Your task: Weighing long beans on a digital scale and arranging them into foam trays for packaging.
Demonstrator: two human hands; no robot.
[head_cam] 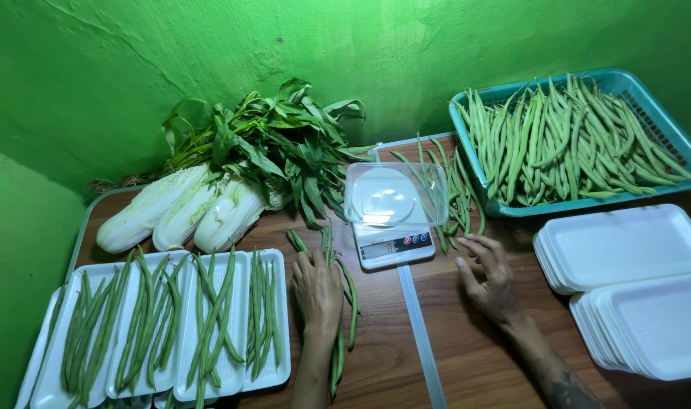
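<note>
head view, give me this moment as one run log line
left hand: on green bean bunch on table | right hand: open, empty, beside scale | filled foam trays left | bean basket right

Vegetable-laden wooden table (474, 356)

Rough plastered wall (133, 68) painted bright green, uneven surface with trowel marks and a faint diagonal crack. Two wall faces meet in a corner at left. Brown wood-grain table (474, 356) pushed into that corner, pale metal edging along its far rim. Light even, slightly dim, green-tinted.
</note>
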